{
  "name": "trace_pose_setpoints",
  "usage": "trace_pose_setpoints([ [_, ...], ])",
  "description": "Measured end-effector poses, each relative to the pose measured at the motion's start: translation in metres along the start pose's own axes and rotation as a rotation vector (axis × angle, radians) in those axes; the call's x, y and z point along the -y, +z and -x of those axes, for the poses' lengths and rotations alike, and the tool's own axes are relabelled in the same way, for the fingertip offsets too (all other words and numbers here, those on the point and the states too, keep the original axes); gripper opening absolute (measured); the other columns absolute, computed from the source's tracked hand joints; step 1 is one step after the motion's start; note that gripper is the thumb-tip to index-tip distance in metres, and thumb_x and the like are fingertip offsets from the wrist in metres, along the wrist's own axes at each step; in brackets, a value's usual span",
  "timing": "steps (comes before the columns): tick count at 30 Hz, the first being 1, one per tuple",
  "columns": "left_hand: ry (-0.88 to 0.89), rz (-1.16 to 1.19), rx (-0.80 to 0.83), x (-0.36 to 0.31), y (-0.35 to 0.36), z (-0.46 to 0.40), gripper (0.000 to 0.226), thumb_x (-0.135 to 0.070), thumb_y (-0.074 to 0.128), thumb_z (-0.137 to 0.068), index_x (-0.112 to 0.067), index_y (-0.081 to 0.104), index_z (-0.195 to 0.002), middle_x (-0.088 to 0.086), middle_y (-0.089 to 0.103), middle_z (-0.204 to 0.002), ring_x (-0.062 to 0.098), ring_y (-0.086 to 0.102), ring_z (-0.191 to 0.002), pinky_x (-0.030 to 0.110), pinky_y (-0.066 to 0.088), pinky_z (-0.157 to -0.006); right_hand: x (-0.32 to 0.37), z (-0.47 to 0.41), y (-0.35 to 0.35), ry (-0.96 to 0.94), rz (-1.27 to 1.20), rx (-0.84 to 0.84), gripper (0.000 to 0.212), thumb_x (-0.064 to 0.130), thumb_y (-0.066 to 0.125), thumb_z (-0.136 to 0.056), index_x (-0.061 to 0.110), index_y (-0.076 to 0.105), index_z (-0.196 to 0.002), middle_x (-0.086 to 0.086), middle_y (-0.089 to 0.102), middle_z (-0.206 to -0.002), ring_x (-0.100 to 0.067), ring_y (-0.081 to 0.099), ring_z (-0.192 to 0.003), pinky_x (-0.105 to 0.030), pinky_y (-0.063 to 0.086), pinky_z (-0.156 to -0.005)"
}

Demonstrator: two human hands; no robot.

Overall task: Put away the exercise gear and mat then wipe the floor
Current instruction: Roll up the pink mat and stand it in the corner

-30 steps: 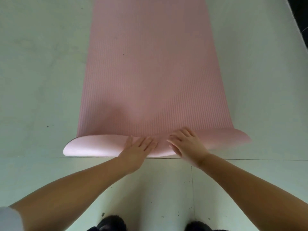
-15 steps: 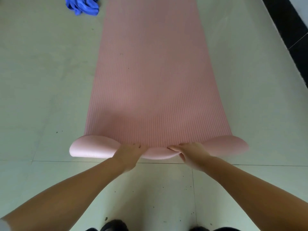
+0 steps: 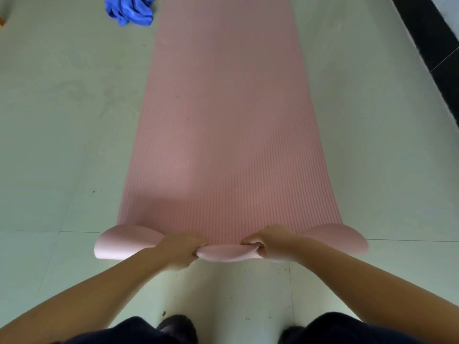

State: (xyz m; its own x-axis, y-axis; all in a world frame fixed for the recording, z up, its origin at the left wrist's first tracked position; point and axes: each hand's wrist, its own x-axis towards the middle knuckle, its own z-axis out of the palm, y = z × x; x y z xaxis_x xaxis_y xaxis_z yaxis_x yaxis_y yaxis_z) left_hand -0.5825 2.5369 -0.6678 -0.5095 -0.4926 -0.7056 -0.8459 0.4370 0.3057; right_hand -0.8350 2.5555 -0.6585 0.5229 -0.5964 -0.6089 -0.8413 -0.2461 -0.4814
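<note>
Pale tiled floor [image 3: 62, 145], dark skirting at right. The pink mat [image 3: 223, 120] runs lengthwise away; left hand [image 3: 177, 250] and right hand [image 3: 274, 243] each clamp its rolled near edge.

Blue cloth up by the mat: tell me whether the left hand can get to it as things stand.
Probably not: the left hand grips the mat roll at the near end, and the blue cloth lies far up the floor.

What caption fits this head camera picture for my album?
Left hand and right hand grip the pink mat, rolling its near end; blue cloth beside it.
</note>
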Motion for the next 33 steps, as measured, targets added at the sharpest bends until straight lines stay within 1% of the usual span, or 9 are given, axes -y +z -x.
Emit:
trace_pose_setpoints([
  [4, -0.058, 0.283, 0.073, 0.014, -0.004, -0.005, 0.017, -0.031, 0.057, -0.089, -0.025, 0.047, -0.078, -0.004, 0.05, -0.079, 0.014, 0.044, -0.07, 0.025, 0.03, -0.057, -0.015, -0.008, -0.009, 0.156, -0.25, 0.129, 0.039, 0.021, 0.049, -0.09, 0.03, 0.059, -0.126, 0.008, 0.061, -0.126, -0.017, 0.053, -0.115, -0.034, 0.039, -0.1],
  [8, -0.181, 0.443, -0.02, 0.034, -0.005, -0.014, 0.056, -0.07, 0.053, -0.06, -0.02, 0.06, -0.085, -0.004, 0.054, -0.081, 0.016, 0.05, -0.075, 0.031, 0.036, -0.066, -0.04, -0.026, -0.024, 0.197, -0.214, 0.213, 0.028, 0.028, 0.056, -0.09, 0.011, 0.06, -0.114, -0.008, 0.062, -0.11, -0.024, 0.055, -0.1, -0.033, 0.039, -0.081],
  [13, -0.207, 0.44, -0.121, 0.044, -0.015, -0.035, 0.041, -0.055, 0.061, -0.078, -0.015, 0.062, -0.085, 0.001, 0.054, -0.083, 0.02, 0.052, -0.081, 0.031, 0.034, -0.063, -0.06, -0.038, -0.03, 0.3, -0.26, 0.014, 0.029, 0.044, 0.061, -0.087, 0.014, 0.06, -0.086, -0.001, 0.057, -0.081, -0.018, 0.053, -0.076, -0.03, 0.036, -0.065],
  [18, -0.174, -0.04, -0.366, 0.03, -0.034, -0.047, 0.05, -0.049, 0.068, -0.079, -0.016, 0.057, -0.114, 0.005, 0.052, -0.113, 0.026, 0.05, -0.108, 0.036, 0.043, -0.089, -0.055, -0.041, -0.026, 0.464, -0.054, -0.198, 0.04, 0.055, 0.055, -0.083, 0.026, 0.051, -0.11, 0.004, 0.056, -0.108, -0.02, 0.052, -0.103, -0.036, 0.037, -0.087],
  [21, 0.042, -0.343, -0.677, 0.005, -0.024, -0.043, 0.033, -0.017, 0.081, -0.061, -0.016, 0.066, -0.091, 0.004, 0.059, -0.088, 0.025, 0.057, -0.08, 0.033, 0.049, -0.068, -0.054, -0.043, -0.025, 0.492, 0.01, -0.186, 0.041, 0.053, 0.049, -0.087, 0.022, 0.048, -0.114, -0.002, 0.054, -0.114, -0.024, 0.05, -0.107, -0.039, 0.036, -0.09],
  [23, 0.157, -0.331, -0.741, -0.015, -0.004, -0.041, 0.034, -0.013, 0.068, -0.066, -0.016, 0.063, -0.099, 0.005, 0.06, -0.088, 0.025, 0.052, -0.079, 0.036, 0.047, -0.068, -0.057, -0.045, -0.022, 0.483, 0.011, -0.14, 0.04, 0.052, 0.046, -0.09, 0.021, 0.048, -0.116, -0.003, 0.056, -0.114, -0.024, 0.052, -0.103, -0.038, 0.039, -0.085],
  [28, 0.018, -0.429, -0.498, -0.012, 0.024, -0.028, 0.112, -0.058, 0.081, -0.052, -0.01, 0.031, -0.14, 0.014, 0.049, -0.14, 0.034, 0.05, -0.126, 0.062, 0.044, -0.091, -0.058, -0.041, -0.023, 0.475, -0.037, -0.126, 0.038, 0.051, 0.038, -0.095, 0.02, 0.052, -0.111, -0.002, 0.062, -0.102, -0.021, 0.054, -0.086, -0.033, 0.04, -0.073],
  [31, -0.003, -0.443, -0.38, -0.003, 0.018, -0.025, 0.127, -0.063, 0.076, -0.057, -0.011, 0.006, -0.15, 0.015, 0.023, -0.155, 0.034, 0.024, -0.142, 0.068, 0.032, -0.097, -0.051, -0.036, -0.018, 0.447, 0.13, -0.251, 0.036, 0.044, 0.035, -0.098, 0.019, 0.049, -0.12, -0.003, 0.058, -0.116, -0.025, 0.053, -0.105, -0.038, 0.037, -0.091],
  [33, 0.018, -0.466, -0.31, -0.001, 0.011, -0.035, 0.12, -0.064, 0.058, -0.078, -0.013, -0.027, -0.145, 0.013, -0.015, -0.156, 0.032, -0.009, -0.145, 0.068, 0.012, -0.106, -0.044, -0.031, -0.009, 0.302, 0.266, -0.478, 0.03, 0.03, 0.037, -0.098, 0.017, 0.053, -0.12, -0.005, 0.056, -0.117, -0.028, 0.052, -0.109, -0.04, 0.036, -0.096],
])
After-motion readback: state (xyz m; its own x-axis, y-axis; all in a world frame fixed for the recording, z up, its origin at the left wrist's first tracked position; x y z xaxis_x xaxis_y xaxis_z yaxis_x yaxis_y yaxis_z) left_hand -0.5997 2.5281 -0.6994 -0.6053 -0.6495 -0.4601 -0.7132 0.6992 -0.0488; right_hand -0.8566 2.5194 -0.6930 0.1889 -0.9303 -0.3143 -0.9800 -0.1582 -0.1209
